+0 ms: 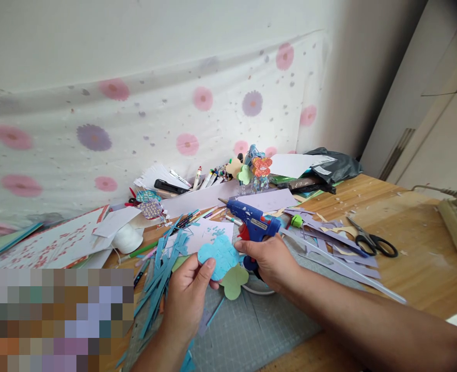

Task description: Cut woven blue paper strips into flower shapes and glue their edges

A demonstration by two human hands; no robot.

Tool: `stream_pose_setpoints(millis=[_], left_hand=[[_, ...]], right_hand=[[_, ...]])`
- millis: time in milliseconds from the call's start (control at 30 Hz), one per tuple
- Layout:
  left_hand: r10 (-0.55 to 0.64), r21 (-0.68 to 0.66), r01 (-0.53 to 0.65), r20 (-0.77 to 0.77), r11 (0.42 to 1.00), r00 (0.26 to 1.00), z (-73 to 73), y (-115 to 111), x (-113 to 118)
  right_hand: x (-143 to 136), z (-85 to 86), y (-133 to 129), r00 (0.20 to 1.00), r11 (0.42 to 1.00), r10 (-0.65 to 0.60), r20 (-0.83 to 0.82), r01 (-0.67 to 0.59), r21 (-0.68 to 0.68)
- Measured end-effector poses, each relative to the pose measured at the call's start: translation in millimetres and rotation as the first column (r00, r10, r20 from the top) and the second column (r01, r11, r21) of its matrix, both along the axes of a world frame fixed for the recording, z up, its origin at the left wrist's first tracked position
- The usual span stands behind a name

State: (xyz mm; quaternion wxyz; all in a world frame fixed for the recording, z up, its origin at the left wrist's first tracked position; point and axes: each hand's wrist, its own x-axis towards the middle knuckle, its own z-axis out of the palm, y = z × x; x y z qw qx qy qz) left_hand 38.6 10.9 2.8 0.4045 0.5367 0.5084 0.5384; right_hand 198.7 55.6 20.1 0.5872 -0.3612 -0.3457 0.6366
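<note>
My left hand pinches a blue paper flower between thumb and fingers, above a grey cutting mat. Wrapped around the handle of a blue glue gun is my right hand. The gun's nozzle points up and to the left, apart from the blue flower. Below the blue flower shows a green paper flower; whether a finger touches it I cannot tell. My right hand partly hides the gun's handle and trigger.
Blue paper strips lie left of my hands. Black-handled scissors and lilac paper scraps lie to the right. Behind stand markers and a hanging orange paper flower. A white thread spool is at left. Pixelation covers the lower-left corner.
</note>
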Motion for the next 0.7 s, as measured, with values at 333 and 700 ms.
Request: stream_pose_setpoints(millis=[333,700], left_hand=[[0.073,-0.017,-0.072,0.068,0.997,0.995,0.9,3,-4],[0.223,-0.096,-0.204,0.279,0.974,0.934,7.3,11,-8]], right_hand=[[6,5.0,10,0.993,0.997,-0.077,-0.087,0.075,-0.027],[14,13.3,15,0.983,0.997,-0.079,-0.166,0.082,0.012]])
